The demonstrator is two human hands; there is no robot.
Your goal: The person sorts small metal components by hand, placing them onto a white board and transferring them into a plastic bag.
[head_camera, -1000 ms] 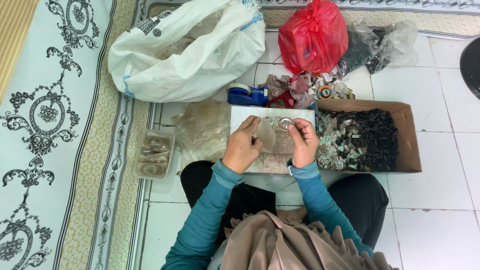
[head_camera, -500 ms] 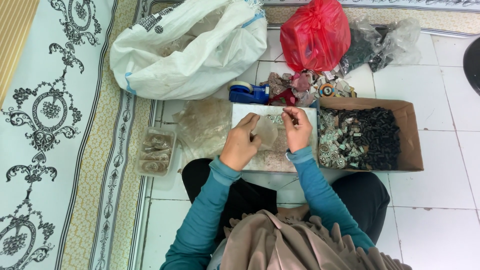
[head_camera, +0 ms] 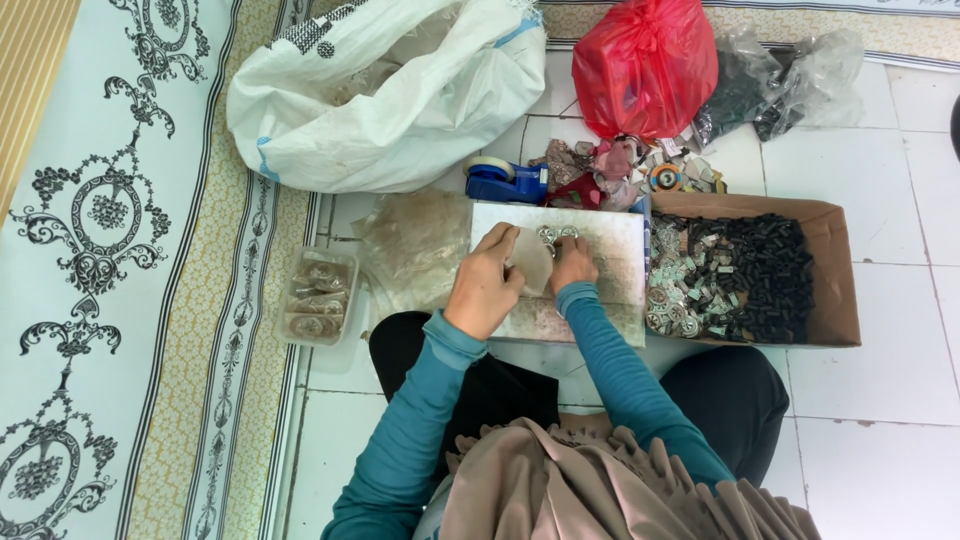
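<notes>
My left hand [head_camera: 487, 280] holds a small clear plastic bag [head_camera: 531, 262] over a white board [head_camera: 610, 262] on my lap. My right hand [head_camera: 572, 262] pinches a small silvery metal piece [head_camera: 556, 236] at the bag's upper edge. Both hands are close together, touching the bag. My sleeves are teal.
A cardboard box [head_camera: 838, 290] of black and silvery small parts lies to the right. A clear tray [head_camera: 318, 296] and stacked clear bags [head_camera: 415, 243] lie left. Behind are a white sack [head_camera: 380, 95], a blue tape dispenser [head_camera: 505, 181], a red bag [head_camera: 645, 65] and dark plastic bags [head_camera: 780, 85].
My right hand moved left toward the bag with the metal piece. The left hand stayed on the bag. The view shifted slightly.
</notes>
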